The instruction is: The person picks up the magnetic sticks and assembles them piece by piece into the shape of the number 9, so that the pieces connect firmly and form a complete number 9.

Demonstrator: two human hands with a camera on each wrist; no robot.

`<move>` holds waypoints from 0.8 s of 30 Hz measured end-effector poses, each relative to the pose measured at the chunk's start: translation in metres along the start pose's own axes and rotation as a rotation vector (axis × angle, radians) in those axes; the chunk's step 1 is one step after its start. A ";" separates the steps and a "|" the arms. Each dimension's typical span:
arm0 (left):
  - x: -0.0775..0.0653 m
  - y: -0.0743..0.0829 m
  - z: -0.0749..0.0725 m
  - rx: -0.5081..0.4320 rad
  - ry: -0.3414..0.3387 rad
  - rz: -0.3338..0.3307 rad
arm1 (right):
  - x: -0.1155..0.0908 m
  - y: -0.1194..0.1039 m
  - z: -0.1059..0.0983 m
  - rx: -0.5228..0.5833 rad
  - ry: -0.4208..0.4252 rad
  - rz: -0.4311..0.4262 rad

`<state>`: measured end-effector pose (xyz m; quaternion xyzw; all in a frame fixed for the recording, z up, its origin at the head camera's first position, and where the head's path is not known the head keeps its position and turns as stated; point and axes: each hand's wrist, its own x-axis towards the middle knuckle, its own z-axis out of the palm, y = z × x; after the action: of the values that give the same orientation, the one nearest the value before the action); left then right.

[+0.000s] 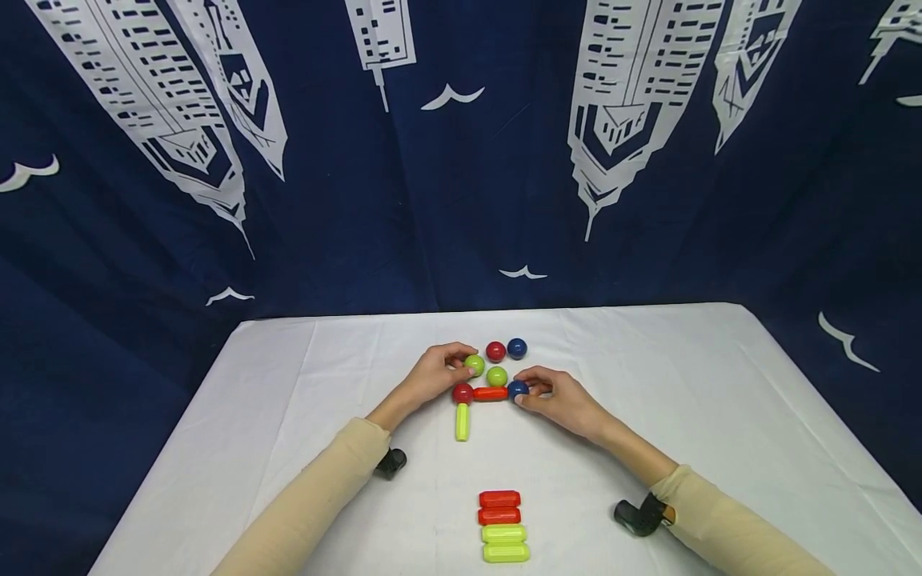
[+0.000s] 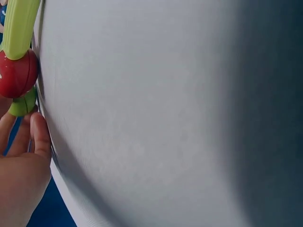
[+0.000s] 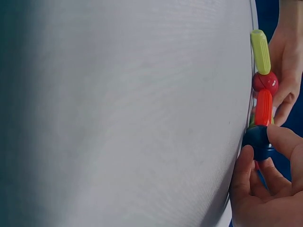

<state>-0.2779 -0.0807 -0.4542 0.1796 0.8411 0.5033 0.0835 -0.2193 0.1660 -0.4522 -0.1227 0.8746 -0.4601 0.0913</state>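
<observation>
In the head view my left hand point(image 1: 438, 372) pinches a green ball point(image 1: 474, 366) between thumb and fingers. Just below that ball lies a red ball point(image 1: 463, 394), with a yellow-green stick point(image 1: 463, 422) running from it toward me. A red stick point(image 1: 491, 394) joins the same red ball to a blue ball point(image 1: 516, 390). Thumb and fingers of my right hand point(image 1: 562, 400) grip that blue ball, which the right wrist view shows at the end of the red stick point(image 3: 263, 108). Between the hands, behind the red stick, sits a second green ball point(image 1: 497, 376).
Farther back, another red ball point(image 1: 495, 351) and another blue ball point(image 1: 517, 348) lie side by side. Nearer me, two red sticks point(image 1: 499, 507) and two yellow-green sticks point(image 1: 505, 543) are stacked in a row on the white-covered table point(image 1: 324, 512). A dark blue curtain point(image 1: 461, 200) hangs behind.
</observation>
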 end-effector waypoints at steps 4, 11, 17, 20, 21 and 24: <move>-0.006 0.000 -0.002 -0.082 0.079 -0.029 | 0.000 0.000 0.002 0.004 0.000 0.013; -0.023 0.005 -0.009 -0.222 0.192 -0.051 | 0.000 0.002 0.002 0.001 0.007 0.008; -0.043 0.007 -0.013 -0.261 0.203 -0.055 | 0.001 0.002 0.002 0.006 -0.001 -0.018; -0.055 0.008 -0.015 -0.240 0.188 -0.046 | 0.001 0.001 0.001 0.001 -0.002 -0.020; -0.059 0.009 -0.015 -0.231 0.178 -0.042 | 0.001 0.001 0.001 -0.001 0.000 -0.018; -0.071 0.011 -0.016 -0.199 0.144 -0.017 | 0.000 0.000 0.000 -0.004 0.004 -0.018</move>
<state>-0.2153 -0.1170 -0.4398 0.1267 0.7922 0.5953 0.0448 -0.2196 0.1658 -0.4521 -0.1300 0.8746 -0.4593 0.0852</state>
